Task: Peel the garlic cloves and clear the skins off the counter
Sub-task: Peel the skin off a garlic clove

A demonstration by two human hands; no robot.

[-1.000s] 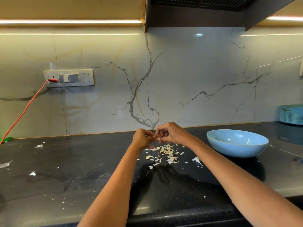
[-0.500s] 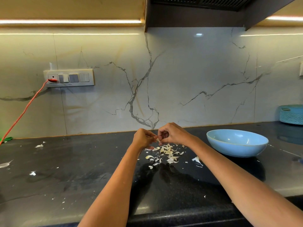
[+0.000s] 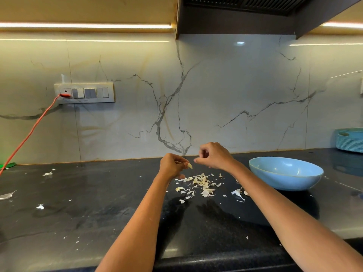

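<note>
Left hand (image 3: 172,165): fingers curled round a garlic clove (image 3: 189,165), its pale tip poking out toward the right hand. Right hand (image 3: 214,157) just beside that tip, apart from it; fingers (image 3: 197,160) pinched narrow, perhaps on a scrap of skin, too small to tell. Both hands held above the tabletop (image 3: 98,203).

Skins (image 3: 202,183) lie in a loose pile directly below my fingers, with a few larger bits (image 3: 236,192) off toward the right wrist side. More flecks (image 3: 48,173) sit well apart, far out past my left hand. Blue bowl (image 3: 285,172) stands just beyond my right forearm; I cannot see what is inside it.

Step in hand, I judge: stripping the last skin from this clove, then dropping it in the bowl.

Risks:
- Clove looks slick and is held only at its back end; a hard tug from the right fingers could pop it out onto the tabletop or into the pile.
- Skins are light; a quick sweep of either forearm could scatter them wider.
- Far flecks on the left are easy to miss at clearing.
- Right forearm passes close to the bowl; a careless swing could nudge it.
</note>
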